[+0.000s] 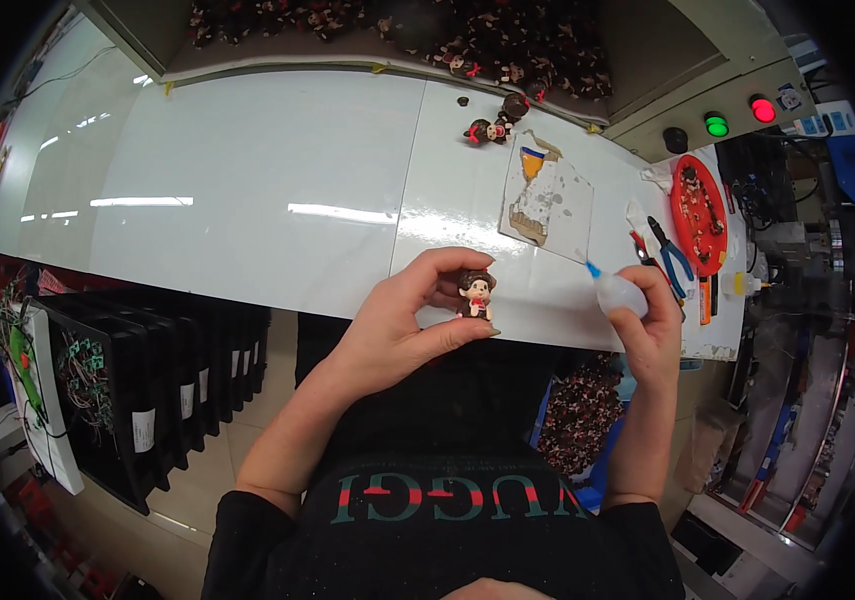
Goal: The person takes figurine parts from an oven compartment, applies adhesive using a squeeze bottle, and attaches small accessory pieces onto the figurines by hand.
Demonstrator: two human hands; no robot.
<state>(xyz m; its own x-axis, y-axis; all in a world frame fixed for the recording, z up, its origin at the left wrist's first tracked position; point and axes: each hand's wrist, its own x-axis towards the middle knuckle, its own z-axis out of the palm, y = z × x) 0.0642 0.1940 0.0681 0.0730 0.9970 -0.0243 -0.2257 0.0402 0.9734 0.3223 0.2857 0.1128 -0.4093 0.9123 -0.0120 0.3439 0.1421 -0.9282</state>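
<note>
A small brown-haired doll figurine [475,296] with a pale face and red trim is held between the thumb and fingers of my left hand [418,318], just above the front edge of the white table [278,160]. My right hand [652,325] is wrapped round a white squeeze bottle [620,296]. The bottle's blue nozzle tip points up and to the left, apart from the figurine. Between the hands and the figurines at the back lies a stained square board [548,195] with peeling patches.
A bin [398,45] full of similar figurines spans the back; a few figurines [491,130] lie before it. On the right are a red oval tray [700,215] of small parts, blue-handled pliers [670,252] and an orange cutter [706,300]. Black racks [148,400] stand lower left.
</note>
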